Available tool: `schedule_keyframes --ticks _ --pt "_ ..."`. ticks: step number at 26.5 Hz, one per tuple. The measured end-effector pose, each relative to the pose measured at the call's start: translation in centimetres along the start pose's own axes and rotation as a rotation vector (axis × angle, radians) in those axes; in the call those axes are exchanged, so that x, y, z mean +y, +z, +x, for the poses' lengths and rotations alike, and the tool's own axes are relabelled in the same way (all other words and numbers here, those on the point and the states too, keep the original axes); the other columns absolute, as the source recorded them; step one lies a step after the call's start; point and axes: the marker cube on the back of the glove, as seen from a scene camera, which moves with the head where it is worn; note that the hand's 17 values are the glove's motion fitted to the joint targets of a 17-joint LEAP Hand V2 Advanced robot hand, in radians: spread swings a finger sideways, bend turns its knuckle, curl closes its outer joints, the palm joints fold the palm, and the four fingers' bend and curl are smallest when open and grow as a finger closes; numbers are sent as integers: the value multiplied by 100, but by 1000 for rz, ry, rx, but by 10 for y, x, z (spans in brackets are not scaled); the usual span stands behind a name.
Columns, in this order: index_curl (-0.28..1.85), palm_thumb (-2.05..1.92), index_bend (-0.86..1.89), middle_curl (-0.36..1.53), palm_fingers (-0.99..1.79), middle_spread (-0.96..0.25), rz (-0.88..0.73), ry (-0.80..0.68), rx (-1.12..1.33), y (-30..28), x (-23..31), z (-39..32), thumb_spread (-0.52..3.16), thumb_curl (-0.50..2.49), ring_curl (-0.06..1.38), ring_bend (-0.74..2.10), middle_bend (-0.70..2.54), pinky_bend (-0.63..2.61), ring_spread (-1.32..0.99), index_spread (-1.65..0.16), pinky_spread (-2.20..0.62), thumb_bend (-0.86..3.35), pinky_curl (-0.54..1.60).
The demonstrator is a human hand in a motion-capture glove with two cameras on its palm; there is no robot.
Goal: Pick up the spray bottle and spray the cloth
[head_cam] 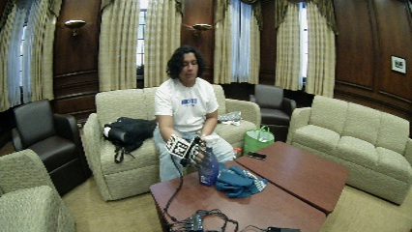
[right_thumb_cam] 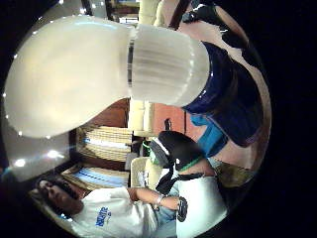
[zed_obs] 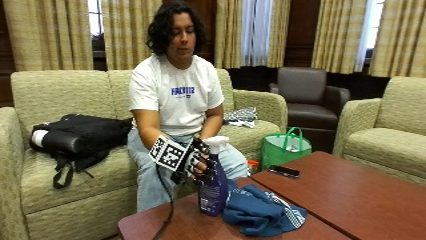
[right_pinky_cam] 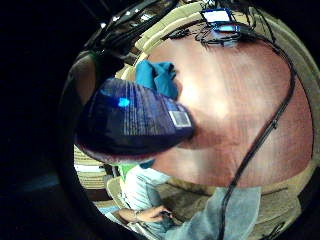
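Observation:
In the outside view a purple spray bottle [zed_obs: 213,192] with a white trigger head [zed_obs: 217,144] is upright at the near table's [zed_obs: 186,227] sofa-side edge. My gloved right hand [zed_obs: 194,162] grips its neck and upper body, fingers curled round it. I cannot tell whether its base touches the table. A crumpled blue cloth [zed_obs: 263,210] lies on the table right beside the bottle. The palm views show the bottle's purple body [right_pinky_cam: 130,120] and white head [right_thumb_cam: 74,69] close to the palm, with the cloth [right_pinky_cam: 157,77] behind it on the wood.
A black phone [zed_obs: 284,171] lies on the second table [zed_obs: 346,195]. A green bag [zed_obs: 285,147] stands on the floor by the sofa, and a black backpack [zed_obs: 80,135] lies on the sofa. Cables and devices [head_cam: 199,222] sit at the table's far end.

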Motion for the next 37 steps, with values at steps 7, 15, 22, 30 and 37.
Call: schedule_keyframes --ticks 7,15,22,30,37 --pt "21 72 18 37 82 -15 73 -24 -19 -7 9 0 102 34 34 52 23 34 -17 -37 9 6 34" --pt "30 98 27 44 130 -21 237 -59 -40 -25 8 9 76 48 41 59 34 46 -21 -33 -15 14 41" --pt "38 106 37 53 126 -24 198 -16 -82 -24 18 6 60 56 49 71 45 65 -24 -32 -14 15 51" --pt "49 108 57 65 130 -26 272 -131 -98 -21 16 2 43 62 59 86 62 81 -25 -29 -13 12 62" --pt "56 106 62 73 111 -25 182 -39 -72 -14 24 5 33 66 65 93 71 85 -24 -28 -13 8 68"
